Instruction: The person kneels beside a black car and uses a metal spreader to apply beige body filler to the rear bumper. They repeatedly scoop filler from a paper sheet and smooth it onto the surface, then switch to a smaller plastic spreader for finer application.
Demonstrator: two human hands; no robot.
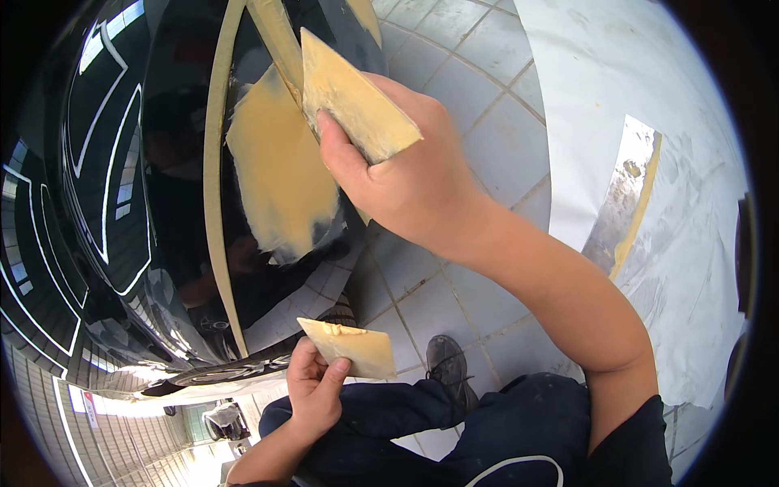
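Two spreaders being held beside a patched black panel

A pale yellow spreader (361, 101) is being held up by the right hand (414, 178), with the thumb being laid against its face and the other fingers being hidden behind it. The right grip is being clamped on this plate, which is being tilted just beside the upper right part of a yellow filler patch (280, 162). Whether the panel is being touched by its edge cannot be told.

A second spreader (371, 355) is being pinched by the left hand (316, 390) lower down, in front of the dark trousers (527, 422). The left grip is being clamped on its lower left part, and a ridge of yellow putty (344, 329) is being carried along its upper edge.

The filler patch is being borne by a glossy black panel (174, 219), in which surroundings are being reflected. The patch is being flanked on the left by a long tape strip (213, 162), and a shorter tape strip (274, 36) is being partly covered in view by the raised plate.

Beneath, a tiled floor (503, 138) is being stepped on by a dark shoe (446, 369). On the right, a metal plate (618, 203) with a yellow-smeared edge is being supported by a white sheet (702, 243).
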